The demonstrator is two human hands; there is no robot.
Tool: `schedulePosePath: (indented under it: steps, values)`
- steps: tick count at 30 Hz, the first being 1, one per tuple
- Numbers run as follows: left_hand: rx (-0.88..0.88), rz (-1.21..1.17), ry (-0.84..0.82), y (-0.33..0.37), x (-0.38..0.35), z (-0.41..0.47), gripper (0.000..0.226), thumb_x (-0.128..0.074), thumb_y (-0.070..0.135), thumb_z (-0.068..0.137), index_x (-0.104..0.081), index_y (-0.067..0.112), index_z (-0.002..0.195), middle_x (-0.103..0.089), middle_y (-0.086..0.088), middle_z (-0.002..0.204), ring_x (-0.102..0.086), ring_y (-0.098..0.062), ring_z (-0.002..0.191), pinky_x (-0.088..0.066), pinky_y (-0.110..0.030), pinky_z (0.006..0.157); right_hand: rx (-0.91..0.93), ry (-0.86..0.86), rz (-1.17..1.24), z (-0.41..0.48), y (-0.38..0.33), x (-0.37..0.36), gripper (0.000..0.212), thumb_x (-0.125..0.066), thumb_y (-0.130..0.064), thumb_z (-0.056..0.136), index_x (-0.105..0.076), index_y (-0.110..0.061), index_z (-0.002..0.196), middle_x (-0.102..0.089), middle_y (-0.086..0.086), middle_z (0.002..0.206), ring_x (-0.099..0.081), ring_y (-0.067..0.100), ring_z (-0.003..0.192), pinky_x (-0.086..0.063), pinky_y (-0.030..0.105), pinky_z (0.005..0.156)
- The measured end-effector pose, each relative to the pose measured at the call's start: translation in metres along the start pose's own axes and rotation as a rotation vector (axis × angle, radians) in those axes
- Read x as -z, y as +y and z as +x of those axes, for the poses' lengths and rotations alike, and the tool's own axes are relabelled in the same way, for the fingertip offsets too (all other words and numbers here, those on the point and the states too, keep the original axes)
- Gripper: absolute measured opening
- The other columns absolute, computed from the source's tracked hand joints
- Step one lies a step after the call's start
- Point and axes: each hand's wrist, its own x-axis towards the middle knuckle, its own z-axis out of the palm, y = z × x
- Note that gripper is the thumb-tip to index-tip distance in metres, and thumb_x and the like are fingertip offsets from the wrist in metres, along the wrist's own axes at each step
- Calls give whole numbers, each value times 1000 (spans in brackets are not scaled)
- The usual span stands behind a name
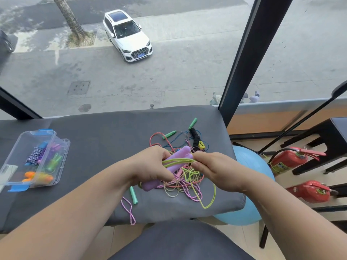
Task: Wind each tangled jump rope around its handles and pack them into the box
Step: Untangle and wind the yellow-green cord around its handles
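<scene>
1. Jump rope (178,161): a thin yellow-green cord with two smooth, rounded purple handles (180,156). The handles lie side by side as a pair, slanting up and away from the person.
2. The left hand (150,166) grips the middle of the paired handles with its fingers curled round them. Their far tips stick out beyond the fingers and their near ends show below the palm.
3. The right hand (212,166) pinches several strands of the cord between thumb and fingers, just beside the handles' far tips. The strands run taut from this pinch across the handles to the left hand.
4. The rest of the cord hangs below both hands in loose loops, and one long loop reaches toward the near edge of the grey padded surface (93,147).
5. Under the hands lies the tangled pile (180,186) of pink, blue and speckled braided cords. Green handles (169,134) and a black foam handle (195,137) lie at its far side, and another green handle (133,195) at its near left. A loop of the braided cord (129,211) trails to the pad's near edge.
6. The box (63,162), clear plastic with blue latches, sits open at the left of the pad, well apart from the hands. It holds wound ropes (36,154) in blue, green and orange.
7. To the right, off the pad, are a blue ball (249,212) and two red fire extinguishers (289,160).
</scene>
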Motion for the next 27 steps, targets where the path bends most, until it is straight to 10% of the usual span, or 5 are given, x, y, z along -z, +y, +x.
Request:
schedulePosePath:
  steps: [14,27]
  values:
    - [-102,-132,-113,1,7,-11,23,-66,-5,73,-47,9,70,-42,-2,60,-40,-17,55,-29,-26,52,105,21,-84,11,-4,-2,22,-37,-33,106,-53,-20,111,-60,0,97,-52,21,87,-44,39,80]
    - [-99,625,-439,7,-7,-11,25,-66,15,76,-41,17,72,-42,-2,67,-36,-20,57,-28,-31,51,224,-288,-521,42,-10,11,15,-41,-29,101,-45,-20,90,-59,3,91,-54,29,86,-49,45,77]
